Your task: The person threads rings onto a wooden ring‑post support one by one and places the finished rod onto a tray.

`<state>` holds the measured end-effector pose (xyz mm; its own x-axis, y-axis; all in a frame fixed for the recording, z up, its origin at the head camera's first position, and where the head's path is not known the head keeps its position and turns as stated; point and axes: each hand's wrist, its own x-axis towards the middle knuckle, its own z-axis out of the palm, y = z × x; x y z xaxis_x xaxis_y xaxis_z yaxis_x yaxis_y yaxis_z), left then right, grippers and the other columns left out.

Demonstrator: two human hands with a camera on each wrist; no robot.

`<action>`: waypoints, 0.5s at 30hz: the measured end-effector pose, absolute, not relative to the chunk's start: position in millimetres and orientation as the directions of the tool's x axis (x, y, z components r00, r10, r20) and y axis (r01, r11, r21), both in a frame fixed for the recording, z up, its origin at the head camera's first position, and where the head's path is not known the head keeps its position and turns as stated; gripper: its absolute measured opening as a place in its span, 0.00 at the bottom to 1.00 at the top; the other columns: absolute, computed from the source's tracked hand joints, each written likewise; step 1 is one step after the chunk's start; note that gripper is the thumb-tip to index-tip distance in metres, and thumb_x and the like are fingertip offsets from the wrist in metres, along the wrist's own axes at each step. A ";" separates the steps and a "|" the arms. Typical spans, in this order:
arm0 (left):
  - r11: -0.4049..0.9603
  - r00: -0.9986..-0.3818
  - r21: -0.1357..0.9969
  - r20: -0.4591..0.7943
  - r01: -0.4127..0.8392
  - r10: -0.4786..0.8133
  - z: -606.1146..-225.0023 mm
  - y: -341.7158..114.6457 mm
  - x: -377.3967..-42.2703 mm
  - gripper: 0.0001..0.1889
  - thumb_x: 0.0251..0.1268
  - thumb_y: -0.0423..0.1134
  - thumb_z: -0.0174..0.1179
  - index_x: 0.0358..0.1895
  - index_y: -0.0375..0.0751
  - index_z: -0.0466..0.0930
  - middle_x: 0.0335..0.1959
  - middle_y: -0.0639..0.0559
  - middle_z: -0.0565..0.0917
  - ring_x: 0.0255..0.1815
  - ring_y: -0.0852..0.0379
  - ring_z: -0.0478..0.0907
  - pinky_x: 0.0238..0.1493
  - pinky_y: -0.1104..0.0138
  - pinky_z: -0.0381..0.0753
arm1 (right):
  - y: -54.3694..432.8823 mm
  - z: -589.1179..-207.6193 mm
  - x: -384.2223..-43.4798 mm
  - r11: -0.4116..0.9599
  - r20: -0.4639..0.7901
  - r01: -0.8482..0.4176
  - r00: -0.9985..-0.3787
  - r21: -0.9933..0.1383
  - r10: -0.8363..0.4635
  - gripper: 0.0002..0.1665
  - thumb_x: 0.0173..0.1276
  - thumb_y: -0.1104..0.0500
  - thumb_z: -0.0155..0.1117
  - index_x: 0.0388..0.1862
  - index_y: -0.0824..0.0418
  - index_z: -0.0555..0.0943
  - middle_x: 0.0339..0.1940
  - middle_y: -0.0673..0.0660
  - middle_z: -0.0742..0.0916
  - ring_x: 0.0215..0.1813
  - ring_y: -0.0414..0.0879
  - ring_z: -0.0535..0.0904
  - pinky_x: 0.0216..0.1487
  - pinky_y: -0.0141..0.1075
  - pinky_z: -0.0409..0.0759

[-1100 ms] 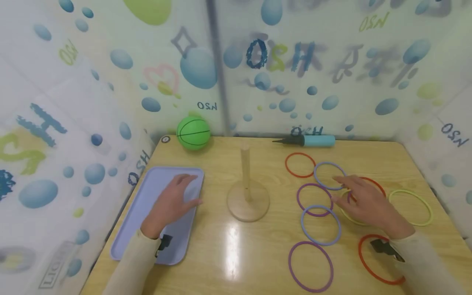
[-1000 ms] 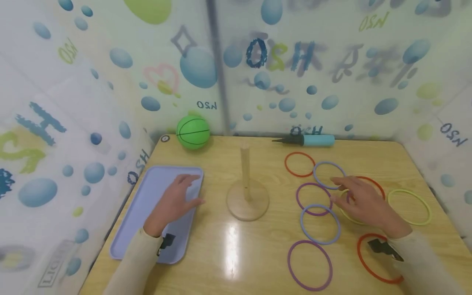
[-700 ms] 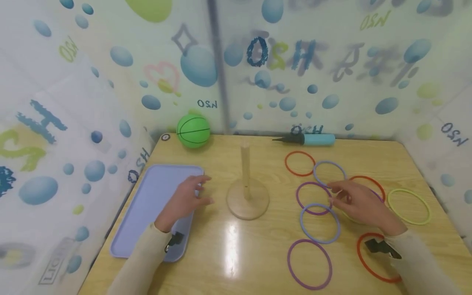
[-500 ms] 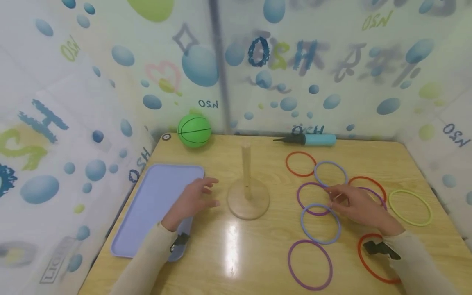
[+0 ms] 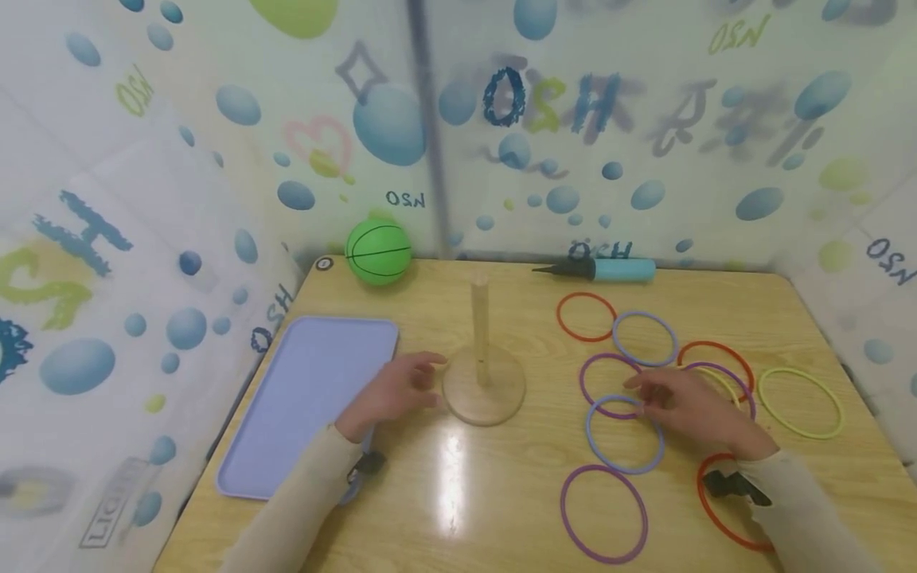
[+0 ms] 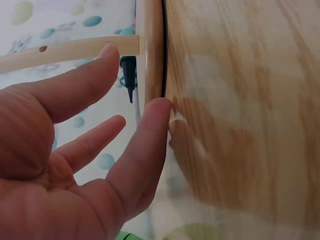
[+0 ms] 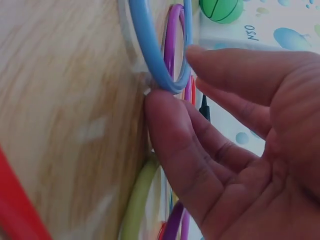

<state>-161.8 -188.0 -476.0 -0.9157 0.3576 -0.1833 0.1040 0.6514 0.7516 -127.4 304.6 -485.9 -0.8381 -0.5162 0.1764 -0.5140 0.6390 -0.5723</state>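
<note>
A round wooden base with an upright pole makes up the peg stand (image 5: 481, 334) in the middle of the table. My left hand (image 5: 394, 390) is at the base's left side, fingers loosely bent and thumb apart; in the left wrist view a fingertip is right at the base's rim (image 6: 154, 55). My right hand (image 5: 691, 406) hovers low over the rings, with thumb and fingers parted. Its fingertips are at the right edge of the lower blue ring (image 5: 633, 473), which overlaps a purple ring (image 5: 581, 382). Nothing is gripped by either hand.
A pale blue tray (image 5: 308, 398) lies left, partly under my left forearm. At the back are a green ball (image 5: 378, 252) and a blue hand pump (image 5: 623, 270). More rings surround my right hand, including a yellow ring (image 5: 801, 403) and a front purple ring (image 5: 604, 560).
My left hand has moved right, from over the tray to the stand's base. My right hand has shifted slightly left and nearer me, to the lower blue ring, uncovering more of the rings behind.
</note>
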 end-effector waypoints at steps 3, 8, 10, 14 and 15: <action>0.629 -0.912 0.770 -0.171 0.113 0.372 -477.7 -182.7 -163.2 0.36 0.56 0.40 0.79 0.71 0.48 0.79 0.58 0.41 0.87 0.57 0.45 0.86 0.61 0.48 0.85 | 304.8 -486.0 -128.3 0.655 0.150 -0.504 -0.841 -0.562 -0.519 0.19 0.59 0.65 0.81 0.49 0.55 0.89 0.38 0.42 0.89 0.39 0.32 0.82 0.39 0.32 0.83; 0.600 -0.910 0.795 -0.181 0.087 0.372 -481.4 -174.5 -163.7 0.37 0.56 0.41 0.79 0.72 0.49 0.79 0.54 0.45 0.88 0.52 0.50 0.85 0.58 0.52 0.85 | 305.2 -484.2 -128.9 0.671 0.102 -0.482 -0.847 -0.563 -0.522 0.17 0.60 0.66 0.80 0.46 0.52 0.89 0.38 0.40 0.89 0.40 0.32 0.82 0.40 0.33 0.83; 0.607 -0.915 0.791 -0.186 0.077 0.358 -483.4 -172.0 -163.8 0.36 0.56 0.41 0.79 0.71 0.49 0.79 0.51 0.48 0.88 0.49 0.53 0.84 0.55 0.55 0.85 | 305.0 -483.8 -129.5 0.666 0.092 -0.480 -0.843 -0.570 -0.529 0.16 0.61 0.66 0.79 0.46 0.52 0.89 0.38 0.40 0.89 0.40 0.32 0.82 0.40 0.33 0.83; 0.639 -0.931 0.766 -0.180 0.070 0.318 -484.1 -167.1 -164.4 0.34 0.57 0.39 0.79 0.70 0.48 0.81 0.45 0.50 0.87 0.44 0.55 0.83 0.48 0.60 0.84 | 304.8 -482.6 -131.8 0.643 0.063 -0.454 -0.843 -0.617 -0.534 0.16 0.63 0.66 0.77 0.47 0.51 0.87 0.39 0.42 0.90 0.42 0.34 0.84 0.42 0.32 0.83; 0.649 -0.935 0.758 -0.179 0.068 0.307 -484.0 -166.2 -164.6 0.34 0.56 0.39 0.79 0.69 0.47 0.81 0.44 0.50 0.86 0.43 0.56 0.82 0.47 0.61 0.84 | 304.6 -482.1 -132.6 0.636 0.055 -0.444 -0.843 -0.631 -0.535 0.15 0.64 0.67 0.76 0.47 0.51 0.87 0.40 0.42 0.90 0.42 0.34 0.84 0.43 0.32 0.84</action>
<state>-164.6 -166.2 -484.0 -0.9346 0.3072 -0.1791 0.0682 0.6490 0.7577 -132.6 304.6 -482.1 -0.8434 -0.5345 0.0545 -0.4439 0.6360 -0.6312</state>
